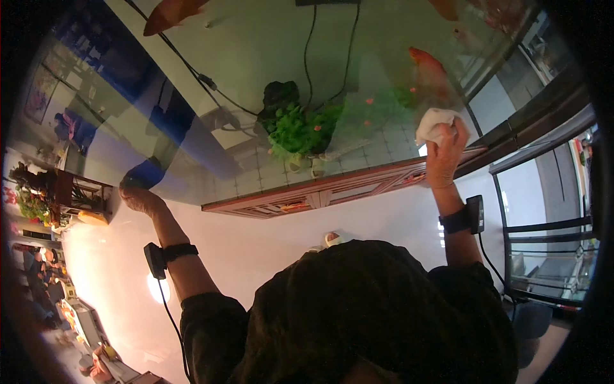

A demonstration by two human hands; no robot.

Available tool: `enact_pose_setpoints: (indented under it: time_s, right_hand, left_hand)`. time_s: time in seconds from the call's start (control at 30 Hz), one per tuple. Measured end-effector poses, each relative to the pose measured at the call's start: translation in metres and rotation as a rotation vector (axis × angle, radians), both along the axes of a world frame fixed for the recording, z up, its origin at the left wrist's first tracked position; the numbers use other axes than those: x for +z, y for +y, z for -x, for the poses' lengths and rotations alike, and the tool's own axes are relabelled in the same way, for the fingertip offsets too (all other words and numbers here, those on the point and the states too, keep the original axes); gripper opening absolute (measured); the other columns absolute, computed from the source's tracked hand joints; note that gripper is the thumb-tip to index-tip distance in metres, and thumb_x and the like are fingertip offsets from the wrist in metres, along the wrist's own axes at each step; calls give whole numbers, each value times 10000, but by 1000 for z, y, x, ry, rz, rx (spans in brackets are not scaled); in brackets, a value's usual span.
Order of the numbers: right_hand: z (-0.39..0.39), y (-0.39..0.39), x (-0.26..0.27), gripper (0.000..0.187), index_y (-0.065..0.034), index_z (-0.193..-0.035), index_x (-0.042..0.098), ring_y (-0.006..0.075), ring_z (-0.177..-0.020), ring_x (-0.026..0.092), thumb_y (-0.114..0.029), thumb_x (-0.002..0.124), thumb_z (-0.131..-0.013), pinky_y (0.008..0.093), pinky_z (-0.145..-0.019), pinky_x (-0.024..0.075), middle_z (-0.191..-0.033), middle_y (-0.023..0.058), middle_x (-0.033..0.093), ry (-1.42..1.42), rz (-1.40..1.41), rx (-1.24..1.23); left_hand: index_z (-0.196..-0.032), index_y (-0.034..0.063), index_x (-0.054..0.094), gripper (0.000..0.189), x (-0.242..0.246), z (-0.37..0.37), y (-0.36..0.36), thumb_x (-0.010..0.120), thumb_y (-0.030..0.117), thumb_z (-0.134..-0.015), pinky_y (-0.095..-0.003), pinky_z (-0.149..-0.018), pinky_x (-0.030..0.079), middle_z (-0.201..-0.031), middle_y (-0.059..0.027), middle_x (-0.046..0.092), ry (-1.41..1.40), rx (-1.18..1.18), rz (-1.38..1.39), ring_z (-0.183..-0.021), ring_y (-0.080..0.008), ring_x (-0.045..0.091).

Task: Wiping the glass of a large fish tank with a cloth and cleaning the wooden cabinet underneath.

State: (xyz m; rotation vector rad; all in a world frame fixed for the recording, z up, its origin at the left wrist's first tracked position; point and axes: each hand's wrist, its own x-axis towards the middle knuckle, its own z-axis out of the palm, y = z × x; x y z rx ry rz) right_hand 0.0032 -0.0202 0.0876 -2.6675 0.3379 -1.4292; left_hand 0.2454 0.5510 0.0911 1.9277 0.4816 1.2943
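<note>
A large glass fish tank (249, 53) stands before me, with orange fish (434, 72), green artificial-looking plants (302, 127) and a dark rock (280, 96) behind the pane. My right hand (446, 153) holds a crumpled white cloth (436, 126) against the glass near the tank's right end. At the tank's left edge is my left hand (139, 194), bent at the wrist and touching the glass side; its fingertips are hard to make out, and I see nothing held in it. Black straps with small devices sit on both forearms.
Below the tank is a carved reddish wooden cabinet (316, 194). A wooden plant stand (81, 194) is at the left. On the right is a dark-framed glass door or window (547, 230), with a dark stool-like object (532, 321) nearby. Cables hang from both wrist devices.
</note>
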Motion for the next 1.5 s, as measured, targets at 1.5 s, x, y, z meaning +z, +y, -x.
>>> enact_pose_setpoints:
  time_s: [1.5]
  right_hand:
    - [-66, 180, -55, 422, -70, -1185, 513, 350, -1018, 461, -68, 564, -766, 436, -807, 451, -1125, 208, 442, 434, 225, 787]
  left_hand:
    - [-1009, -17, 502, 450, 3, 15, -33, 301, 379, -940, -341, -748, 424, -882, -126, 543, -211, -386, 355, -800, -233, 515]
